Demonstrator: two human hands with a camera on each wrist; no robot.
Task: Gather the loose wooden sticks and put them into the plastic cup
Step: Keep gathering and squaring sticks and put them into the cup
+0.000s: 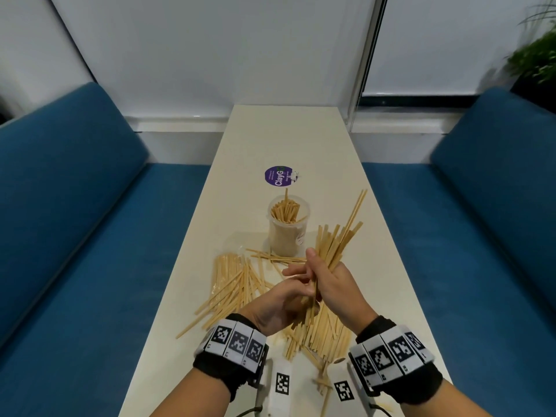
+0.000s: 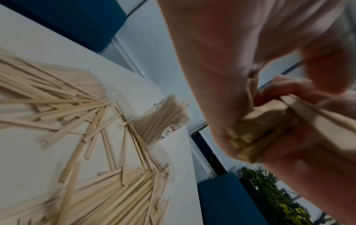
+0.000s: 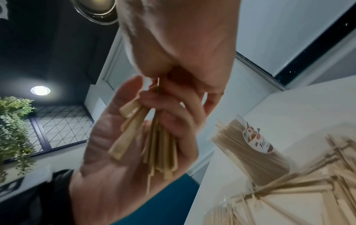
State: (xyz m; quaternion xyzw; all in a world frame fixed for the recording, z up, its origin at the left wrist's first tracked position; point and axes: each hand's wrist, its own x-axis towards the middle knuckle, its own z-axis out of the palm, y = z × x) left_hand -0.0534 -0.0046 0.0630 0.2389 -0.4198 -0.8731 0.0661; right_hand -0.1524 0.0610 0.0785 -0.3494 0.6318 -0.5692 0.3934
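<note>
A clear plastic cup (image 1: 288, 233) stands mid-table, packed with upright wooden sticks; it also shows in the left wrist view as the cup (image 2: 163, 118) and in the right wrist view as the cup (image 3: 250, 144). Just in front of it and a little to its right, both hands hold one bundle of sticks (image 1: 340, 236) above the table. My right hand (image 1: 331, 284) grips the bundle's middle, and the sticks fan up to the right. My left hand (image 1: 279, 299) curls round the bundle's lower ends (image 3: 154, 144). Loose sticks (image 1: 231, 284) lie spread on the table to the left, and more (image 1: 322, 332) lie beneath the hands.
The narrow white table (image 1: 285, 139) runs away from me between two blue sofas (image 1: 60, 206) (image 1: 496, 206). A round purple sticker (image 1: 278, 175) lies beyond the cup. A plant (image 1: 535, 55) stands at the far right by the window.
</note>
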